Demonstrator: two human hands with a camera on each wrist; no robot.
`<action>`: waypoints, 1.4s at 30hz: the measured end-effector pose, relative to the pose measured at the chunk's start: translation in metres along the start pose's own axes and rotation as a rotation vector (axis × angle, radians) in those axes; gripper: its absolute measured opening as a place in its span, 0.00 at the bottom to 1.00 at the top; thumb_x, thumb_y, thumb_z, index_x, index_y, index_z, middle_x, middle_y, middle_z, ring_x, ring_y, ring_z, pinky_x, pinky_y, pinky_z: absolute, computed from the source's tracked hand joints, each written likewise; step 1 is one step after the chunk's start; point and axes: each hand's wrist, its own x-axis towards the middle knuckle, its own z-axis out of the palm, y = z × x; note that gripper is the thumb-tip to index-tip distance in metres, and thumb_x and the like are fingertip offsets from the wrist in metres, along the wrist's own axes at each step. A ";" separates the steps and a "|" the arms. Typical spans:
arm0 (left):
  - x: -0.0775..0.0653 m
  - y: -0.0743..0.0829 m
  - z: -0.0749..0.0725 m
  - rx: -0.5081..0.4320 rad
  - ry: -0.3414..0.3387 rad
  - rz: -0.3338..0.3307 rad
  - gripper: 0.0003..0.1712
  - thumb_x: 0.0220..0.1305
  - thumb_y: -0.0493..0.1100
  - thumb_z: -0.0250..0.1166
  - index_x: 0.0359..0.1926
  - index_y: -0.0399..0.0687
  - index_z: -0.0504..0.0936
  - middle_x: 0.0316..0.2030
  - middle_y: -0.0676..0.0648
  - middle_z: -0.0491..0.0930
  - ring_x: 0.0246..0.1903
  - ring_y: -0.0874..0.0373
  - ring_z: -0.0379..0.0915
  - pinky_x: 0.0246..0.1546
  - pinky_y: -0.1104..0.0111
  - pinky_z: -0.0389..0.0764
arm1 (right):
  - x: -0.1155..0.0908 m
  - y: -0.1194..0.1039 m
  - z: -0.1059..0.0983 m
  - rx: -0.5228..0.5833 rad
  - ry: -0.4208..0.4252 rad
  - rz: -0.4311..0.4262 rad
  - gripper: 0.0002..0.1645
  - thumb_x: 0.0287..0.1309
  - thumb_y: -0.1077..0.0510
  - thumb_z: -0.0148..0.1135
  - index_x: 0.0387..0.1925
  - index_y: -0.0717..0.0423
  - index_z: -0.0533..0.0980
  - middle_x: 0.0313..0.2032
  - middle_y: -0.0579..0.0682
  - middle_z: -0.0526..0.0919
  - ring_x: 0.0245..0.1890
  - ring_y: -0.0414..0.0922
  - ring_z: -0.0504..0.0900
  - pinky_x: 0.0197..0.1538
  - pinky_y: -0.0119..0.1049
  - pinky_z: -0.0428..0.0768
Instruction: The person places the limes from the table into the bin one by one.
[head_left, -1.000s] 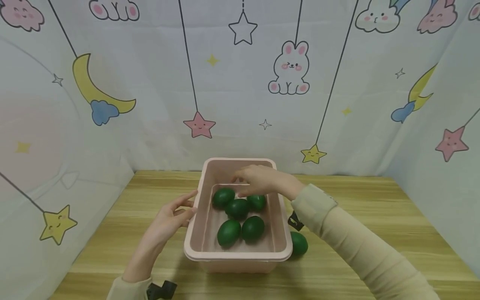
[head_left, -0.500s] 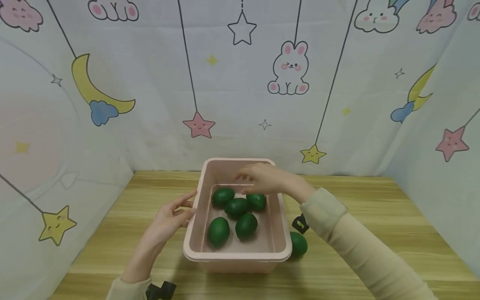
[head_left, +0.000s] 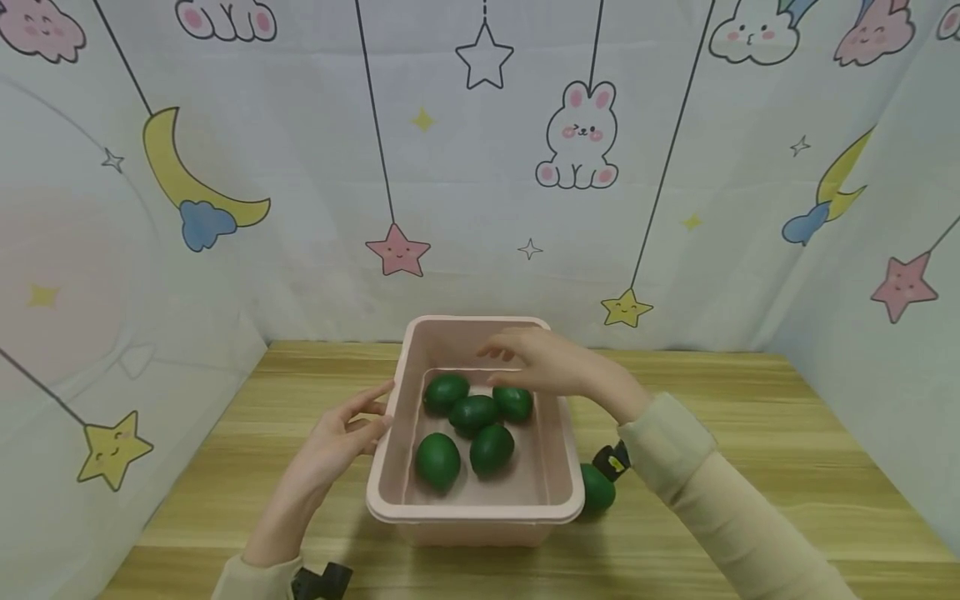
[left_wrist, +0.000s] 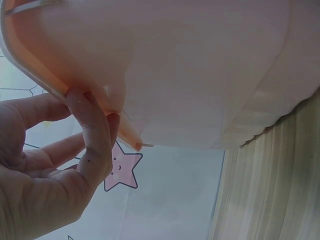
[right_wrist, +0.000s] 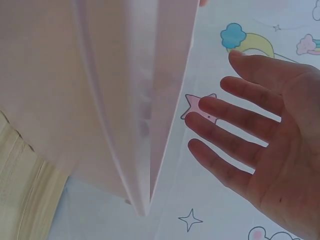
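Observation:
A pale pink plastic bin (head_left: pixel 476 512) stands on the table and has several dark green avocados (head_left: pixel 474 415) inside, two of them nearer its front. My left hand (head_left: pixel 337 437) holds the bin's left rim; the left wrist view shows curled fingers (left_wrist: pixel 90 130) at the rim's lip. Over the far right part of the bin hovers my right hand (head_left: pixel 536 358), its fingers spread and loosely bent around nothing. In the right wrist view, those fingers (right_wrist: pixel 230 145) stand apart from the bin wall (right_wrist: pixel 100 100). Another avocado (head_left: pixel 597 489) lies outside, against the bin's right side, partly hidden.
The wooden table (head_left: pixel 712 467) reaches to a white cloth backdrop (head_left: pixel 315 275) printed with stars, moons and rabbits. Similar cloth walls rise at left and right. Black camera mounts (head_left: pixel 322 581) sit at both wrists.
My right hand has drawn back to the right above the bin. The two front avocados have rolled left inside it. The left hand stays on the rim.

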 end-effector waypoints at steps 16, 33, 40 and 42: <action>-0.001 0.000 0.000 0.009 0.002 -0.004 0.32 0.70 0.43 0.57 0.72 0.49 0.60 0.58 0.35 0.66 0.42 0.62 0.78 0.42 0.70 0.81 | -0.023 -0.003 0.001 0.033 0.093 -0.014 0.22 0.63 0.50 0.61 0.58 0.49 0.74 0.54 0.44 0.80 0.53 0.42 0.79 0.57 0.42 0.79; -0.002 0.001 0.000 0.008 -0.001 -0.006 0.32 0.70 0.43 0.57 0.72 0.49 0.60 0.58 0.35 0.66 0.44 0.60 0.79 0.43 0.70 0.80 | -0.053 -0.003 0.009 0.149 0.200 -0.044 0.23 0.63 0.49 0.60 0.59 0.42 0.73 0.56 0.40 0.79 0.55 0.41 0.77 0.59 0.47 0.76; -0.001 0.001 0.000 0.011 0.004 -0.009 0.32 0.70 0.42 0.57 0.72 0.48 0.60 0.57 0.35 0.67 0.43 0.62 0.79 0.42 0.70 0.81 | -0.062 0.001 0.018 0.197 0.256 -0.078 0.22 0.63 0.51 0.61 0.58 0.46 0.74 0.54 0.41 0.81 0.57 0.44 0.78 0.59 0.48 0.77; -0.001 0.001 0.000 0.009 0.004 -0.008 0.32 0.69 0.42 0.57 0.72 0.48 0.60 0.57 0.35 0.67 0.42 0.63 0.79 0.42 0.70 0.81 | -0.065 0.003 0.021 0.197 0.274 -0.090 0.21 0.63 0.52 0.61 0.58 0.46 0.74 0.54 0.41 0.81 0.56 0.43 0.78 0.58 0.47 0.77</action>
